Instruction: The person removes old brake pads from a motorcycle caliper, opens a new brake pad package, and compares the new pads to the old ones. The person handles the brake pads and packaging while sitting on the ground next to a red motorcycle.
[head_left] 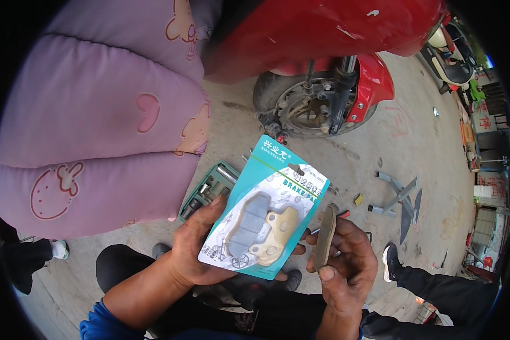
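My left hand grips a flat blister pack of brake pads from its left side and from beneath. The card is teal and white, with a grey pad and a gold-coloured pad under the clear plastic. To the right of it, my right hand pinches a loose, worn-looking brake pad on edge between thumb and fingers. This loose pad is beside the pack's right edge. Beyond my hands stands a red scooter's front wheel, its brake caliper hanging low at the left of the wheel.
A green socket set case lies open on the ground behind my left hand. A quilted pink cover fills the left. On the concrete at right is a metal stand. Another person's shoe is at the right, one more at the left.
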`<action>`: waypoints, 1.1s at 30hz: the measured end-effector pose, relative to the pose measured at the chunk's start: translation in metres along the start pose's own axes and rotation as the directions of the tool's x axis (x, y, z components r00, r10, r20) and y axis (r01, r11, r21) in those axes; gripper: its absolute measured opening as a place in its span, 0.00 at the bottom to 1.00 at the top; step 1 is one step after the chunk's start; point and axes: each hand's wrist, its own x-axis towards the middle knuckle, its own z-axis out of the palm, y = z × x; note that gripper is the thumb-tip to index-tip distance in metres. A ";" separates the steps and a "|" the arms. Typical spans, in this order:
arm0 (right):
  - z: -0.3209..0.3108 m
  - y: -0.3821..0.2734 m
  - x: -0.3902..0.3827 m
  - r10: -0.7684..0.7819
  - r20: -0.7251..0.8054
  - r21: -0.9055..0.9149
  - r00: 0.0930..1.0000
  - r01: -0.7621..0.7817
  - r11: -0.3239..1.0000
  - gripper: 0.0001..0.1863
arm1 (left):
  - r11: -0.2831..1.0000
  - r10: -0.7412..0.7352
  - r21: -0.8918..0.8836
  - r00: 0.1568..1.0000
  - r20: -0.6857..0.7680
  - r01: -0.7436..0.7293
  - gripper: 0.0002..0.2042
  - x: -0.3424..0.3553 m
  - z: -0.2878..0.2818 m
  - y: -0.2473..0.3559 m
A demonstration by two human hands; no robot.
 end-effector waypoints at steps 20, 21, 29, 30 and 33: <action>-0.001 0.006 0.002 0.059 0.270 0.196 0.961 -0.115 0.974 0.27 | 0.977 0.213 0.064 0.958 -0.194 -0.204 0.41 0.000 0.002 -0.011; -0.001 0.006 0.002 0.054 0.271 0.189 0.961 -0.108 0.976 0.27 | 0.976 0.217 0.073 0.954 -0.207 -0.206 0.41 0.000 0.003 -0.010; -0.004 0.005 0.002 0.070 0.262 0.195 0.963 -0.123 0.973 0.24 | 0.982 0.184 0.083 0.955 -0.232 -0.170 0.41 0.000 0.002 -0.009; -0.004 0.005 0.001 0.061 0.248 0.185 0.967 -0.109 0.977 0.24 | 0.984 0.174 0.075 0.955 -0.240 -0.161 0.41 0.000 0.003 -0.009; -0.003 0.006 0.000 0.050 0.229 0.212 0.972 -0.100 0.972 0.23 | 0.985 0.163 0.098 0.959 -0.234 -0.143 0.40 -0.002 0.005 -0.007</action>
